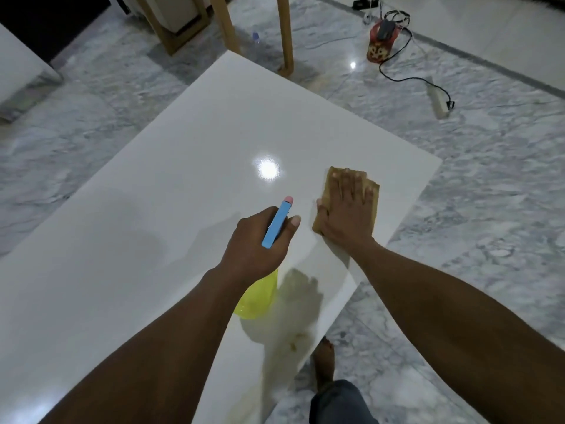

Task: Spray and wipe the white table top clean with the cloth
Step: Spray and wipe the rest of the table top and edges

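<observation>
The grey-veined marble floor (pixel 458 194) surrounds the white table top (pixel 153 209) on every visible side, with open floor beyond the table's right edge and its far corner. The table top is a glossy rectangle set diagonally in the view; its far corner lies just beside a pale wooden furniture leg (pixel 286 35), its right corner juts out toward a white power strip (pixel 437 101) lying well apart on the floor, and its near-right edge runs down past a bare foot (pixel 324 362) standing on the floor just beside the table. Most of the table surface to the left and toward the far corner is bare, with a bright round lamp reflection (pixel 268 170) near its middle.

A yellow spray bottle (pixel 260 298) with a blue trigger head (pixel 276 224) and pink nozzle tip is held above the table, nearer the near-right edge than the middle. The left hand (pixel 260 240) is wrapped around the bottle's neck, thumb stretched out alongside the head, nozzle aimed toward the lamp reflection.

The folded tan cloth (pixel 328 191) lies flat on the table between the reflection and the right corner, close to the near-right edge. The right hand (pixel 348 215) presses on it with palm down and fingers spread flat, not curled round it.

Far off on the floor, a red-and-orange object (pixel 380 44) sits among black cables (pixel 397 75).
</observation>
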